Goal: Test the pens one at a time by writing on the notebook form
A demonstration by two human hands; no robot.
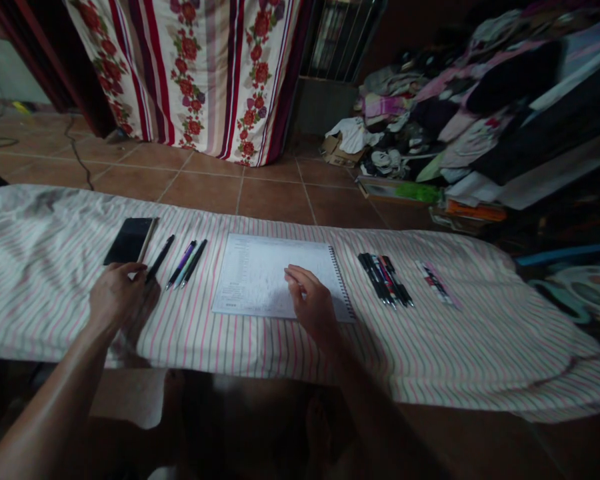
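Notebk (267, 275) mid-cloth (290, 350), phone (128, 241) + pens (185, 267) L, more pens (384, 279) R.

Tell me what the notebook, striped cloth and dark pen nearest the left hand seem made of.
Notebook: probably paper or card, smooth-looking, with a flat printed face and coil-bound edge. Striped cloth: matte fabric, judging by soft wrinkles and drape. Dark pen: perhaps plastic; its smooth, slim barrel leaves metal possible.

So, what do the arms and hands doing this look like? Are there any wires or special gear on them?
They're a person's own. The left hand and right hand show no gloves, and both forearms taper toward wrists without a watch or bracelet. No sleeves, wires or markings show. It's too dim to rule out a small ring.
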